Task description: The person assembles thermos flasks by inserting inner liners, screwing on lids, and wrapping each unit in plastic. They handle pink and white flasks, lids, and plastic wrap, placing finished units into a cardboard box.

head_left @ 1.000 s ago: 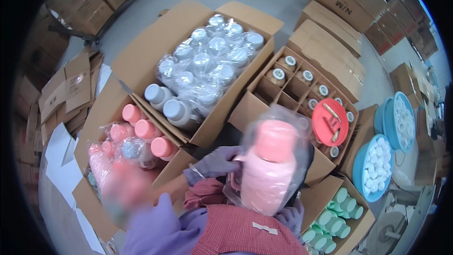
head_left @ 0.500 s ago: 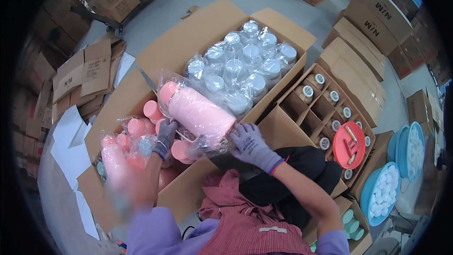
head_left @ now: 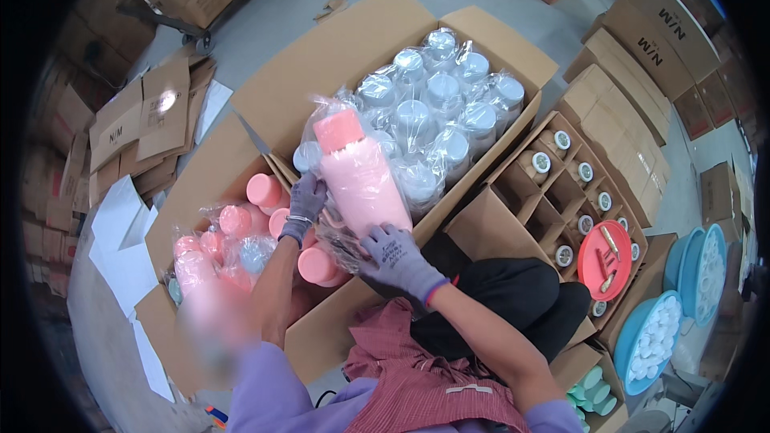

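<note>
A large pink bottle (head_left: 365, 180) with a pink lid and a side handle, wrapped in a clear plastic bag, is tilted over the boxes in front of me. My left hand (head_left: 305, 199), in a grey glove, is closed at its left side near the handle. My right hand (head_left: 399, 259), gloved the same way, holds the lower end, with bag plastic bunched by the fingers. Below and left, an open carton (head_left: 164, 317) holds several more pink bottles (head_left: 263, 191), some bagged. Behind, another carton (head_left: 281, 72) is filled with bagged light-blue bottles (head_left: 413, 120).
On the right stands a divided carton (head_left: 525, 207) of bottles with round white tops, and a red dish (head_left: 591, 273) with small tools rests on it. Blue basins (head_left: 618, 345) of white pieces are farther right. Flattened cardboard (head_left: 164, 108) lies at left.
The pink bottle has turned more upright, its lid shifting right. My right hand has moved slightly left and down along its lower end; my left hand has risen a little.
</note>
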Demonstrator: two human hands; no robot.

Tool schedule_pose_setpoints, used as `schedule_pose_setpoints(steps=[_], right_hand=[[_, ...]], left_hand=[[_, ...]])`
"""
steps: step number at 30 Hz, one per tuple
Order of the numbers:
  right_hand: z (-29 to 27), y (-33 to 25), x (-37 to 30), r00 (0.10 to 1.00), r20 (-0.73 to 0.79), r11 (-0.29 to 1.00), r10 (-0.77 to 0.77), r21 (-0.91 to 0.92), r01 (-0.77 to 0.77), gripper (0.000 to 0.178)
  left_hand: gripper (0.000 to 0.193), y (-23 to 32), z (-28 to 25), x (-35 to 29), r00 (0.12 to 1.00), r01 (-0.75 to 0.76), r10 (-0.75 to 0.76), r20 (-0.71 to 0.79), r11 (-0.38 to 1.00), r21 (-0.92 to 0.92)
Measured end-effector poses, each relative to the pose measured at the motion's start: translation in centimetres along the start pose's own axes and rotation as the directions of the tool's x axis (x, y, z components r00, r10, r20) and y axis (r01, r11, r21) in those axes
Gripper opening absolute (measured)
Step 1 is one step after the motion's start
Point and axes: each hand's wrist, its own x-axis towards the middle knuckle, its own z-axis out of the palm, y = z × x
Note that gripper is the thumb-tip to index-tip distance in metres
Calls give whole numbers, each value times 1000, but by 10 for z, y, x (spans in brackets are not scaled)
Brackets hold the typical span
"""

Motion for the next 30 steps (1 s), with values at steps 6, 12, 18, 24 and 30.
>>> schedule_pose_setpoints(steps=[6,12,18,24,30], right_hand=[[43,20,9,997,61,992,43,-117,-36,47],[-49,5,-37,994,-86,892,64,451,-18,30],[-65,20,-46,860,-486,951,158,309,0,36],[9,0,13,967,-194,975,-167,-182,132,65],[20,17,-23,979,173,975,104,-214,-66,58]], left_hand=[[27,-26,24,-14,823,-475,331,462,847,238],[26,-84,46,-30,737,-618,336,586,686,384],[35,22,-4,39,864,-256,-158,478,679,688],[87,-50,26,52,954,63,-194,228,874,482],[100,-1,54,26,948,160,-289,132,793,589]])
